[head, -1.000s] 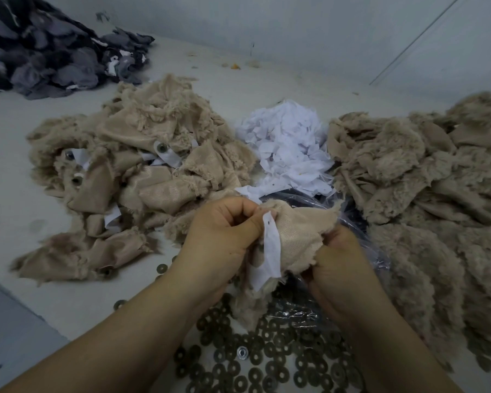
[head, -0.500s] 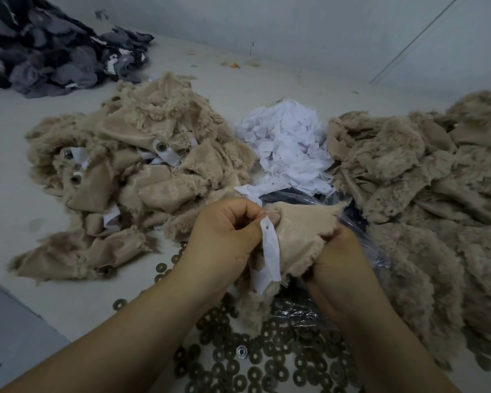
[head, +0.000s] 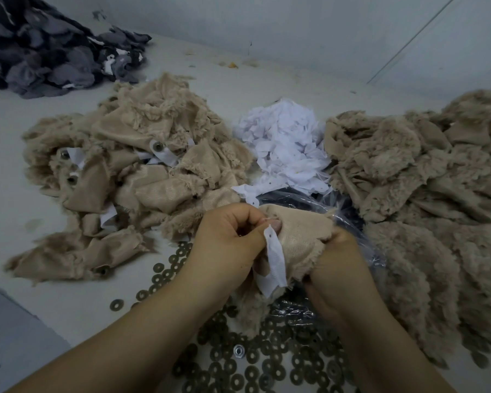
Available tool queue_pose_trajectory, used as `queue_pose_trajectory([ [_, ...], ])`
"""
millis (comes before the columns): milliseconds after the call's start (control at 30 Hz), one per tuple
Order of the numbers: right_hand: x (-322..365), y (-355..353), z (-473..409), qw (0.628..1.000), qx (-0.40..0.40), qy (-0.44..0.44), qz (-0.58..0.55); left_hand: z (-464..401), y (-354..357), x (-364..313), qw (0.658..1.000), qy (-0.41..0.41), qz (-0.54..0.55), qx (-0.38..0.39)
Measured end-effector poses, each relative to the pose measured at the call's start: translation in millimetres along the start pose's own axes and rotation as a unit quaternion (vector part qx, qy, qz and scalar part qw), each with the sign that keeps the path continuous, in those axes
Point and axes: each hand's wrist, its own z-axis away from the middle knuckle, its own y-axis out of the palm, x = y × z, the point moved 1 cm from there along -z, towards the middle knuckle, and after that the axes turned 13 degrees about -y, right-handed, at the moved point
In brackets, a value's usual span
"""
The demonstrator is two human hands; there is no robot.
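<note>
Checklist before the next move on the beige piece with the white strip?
1. Left hand pinches the white strip against the beige piece: ok.
2. Right hand grips the piece's other edge: ok.
3. Strip's hole in view near the thumb: ok.
4. Anything fitted through that hole: cannot tell.
5. Washers lie on the table just below both hands: ok.

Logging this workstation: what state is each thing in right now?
fabric piece, held up, backing showing.
white strip, hanging against it.
left hand, pinches white strip's top.
right hand, grips fabric piece.
left beige pile, heaped, some strips attached.
white scraps, loose heap.
right beige pile, heaped.
washers, scattered loose.
</note>
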Motion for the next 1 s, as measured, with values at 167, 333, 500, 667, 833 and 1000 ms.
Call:
queue_pose_trajectory([
  [167,9,0,2,0.986,0.058,0.069,-0.144,-2,-3,0,1.000,0.005,-0.016,-0.011],
  [333,11,4,5,0.990,-0.014,-0.044,0.136,-2,-1,2,1.000,0.007,-0.001,-0.001],
  [500,15,5,8,0.935,0.037,-0.223,0.272,-2,1,4,1.000,0.005,0.004,-0.010],
  [667,11,3,7,0.960,0.091,-0.186,0.190,-1,-1,3,1.000,-0.003,0.012,-0.004],
  [833,5,-1,4,0.994,0.075,-0.068,0.044,-2,-3,3,0.999,-0.018,0.033,0.012],
  [1000,5,0,3,0.997,0.051,-0.044,0.022,-4,-5,7,0.996,-0.046,0.064,0.044],
])
